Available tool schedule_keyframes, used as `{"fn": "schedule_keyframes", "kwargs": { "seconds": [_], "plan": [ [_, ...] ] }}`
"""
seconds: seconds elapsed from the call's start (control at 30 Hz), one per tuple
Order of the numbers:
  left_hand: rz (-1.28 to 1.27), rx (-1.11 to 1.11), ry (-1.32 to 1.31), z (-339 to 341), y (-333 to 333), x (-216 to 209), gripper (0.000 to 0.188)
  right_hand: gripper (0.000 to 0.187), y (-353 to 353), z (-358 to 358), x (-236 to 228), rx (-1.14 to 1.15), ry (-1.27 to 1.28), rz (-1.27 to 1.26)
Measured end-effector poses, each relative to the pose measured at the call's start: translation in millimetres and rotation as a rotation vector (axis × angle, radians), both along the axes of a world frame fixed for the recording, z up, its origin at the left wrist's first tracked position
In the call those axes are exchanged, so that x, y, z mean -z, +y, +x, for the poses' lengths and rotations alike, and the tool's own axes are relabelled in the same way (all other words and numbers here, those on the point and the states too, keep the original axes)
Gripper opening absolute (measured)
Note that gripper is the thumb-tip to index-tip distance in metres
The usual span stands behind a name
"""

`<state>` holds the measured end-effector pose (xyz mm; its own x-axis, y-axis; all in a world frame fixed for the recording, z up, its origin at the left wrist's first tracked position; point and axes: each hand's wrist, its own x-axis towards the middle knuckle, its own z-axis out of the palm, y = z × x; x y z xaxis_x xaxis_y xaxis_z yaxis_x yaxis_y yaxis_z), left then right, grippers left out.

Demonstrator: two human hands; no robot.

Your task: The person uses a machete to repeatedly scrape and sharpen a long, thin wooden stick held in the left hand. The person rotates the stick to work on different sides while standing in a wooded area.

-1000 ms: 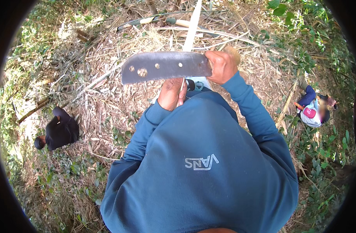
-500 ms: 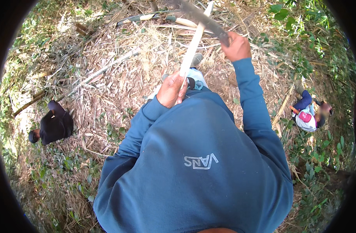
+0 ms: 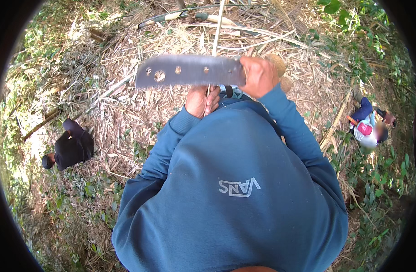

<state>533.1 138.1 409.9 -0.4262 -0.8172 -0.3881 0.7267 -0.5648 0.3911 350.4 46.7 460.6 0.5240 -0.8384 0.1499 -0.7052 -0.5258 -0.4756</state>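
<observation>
My left hand is closed round the lower end of a pale split bamboo strip, which points away from me with its narrow edge showing. In my right hand is a machete, its broad dark blade pierced by several holes. The blade lies level across the strip, just beyond my left fingers, and hides part of it. Slight blur softens the blade's edges. Whether the edge touches the strip I cannot tell. My right fingers hide most of the handle.
Dry bamboo leaves and stalks cover the ground, with cut bamboo pieces ahead. A person in dark clothes crouches at the left; another in a white top is at the right. Green plants grow along the right side.
The machete has come down and toward me, from beyond the strip's far part to just past my left hand. The strip has turned from its broad face to its narrow edge.
</observation>
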Motion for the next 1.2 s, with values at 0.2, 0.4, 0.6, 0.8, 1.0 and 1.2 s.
{"fn": "schedule_keyframes", "kwargs": {
  "seconds": [0.2,0.4,0.6,0.8,1.0,1.2],
  "plan": [
    [-0.03,-0.032,-0.082,-3.7,-2.3,-10.7,0.036,0.028,0.5,-3.2,-8.5,0.06,0.056,0.078],
    [-0.013,-0.038,-0.092,-5.2,5.2,-11.2,0.035,0.03,-24.0,-14.2,5.0,0.097,0.013,0.002],
    [-0.057,0.018,-0.114,-5.1,4.7,-10.6,0.034,0.033,-26.6,-18.9,-4.6,-0.031,0.036,-0.099],
    [-0.065,0.04,-0.164,-3.7,3.1,-9.7,0.036,0.031,-73.2,-33.3,5.5,0.34,0.111,0.057],
    [-0.073,-0.09,-0.3,-7.5,-0.5,-12.3,0.03,0.025,-32.3,-31.0,-1.1,0.285,0.029,0.201],
    [0.129,-0.269,-0.222,-19.3,1.6,-21.7,0.022,0.025,5.7,-20.1,7.3,-0.093,0.041,-0.045]
  ]
}}
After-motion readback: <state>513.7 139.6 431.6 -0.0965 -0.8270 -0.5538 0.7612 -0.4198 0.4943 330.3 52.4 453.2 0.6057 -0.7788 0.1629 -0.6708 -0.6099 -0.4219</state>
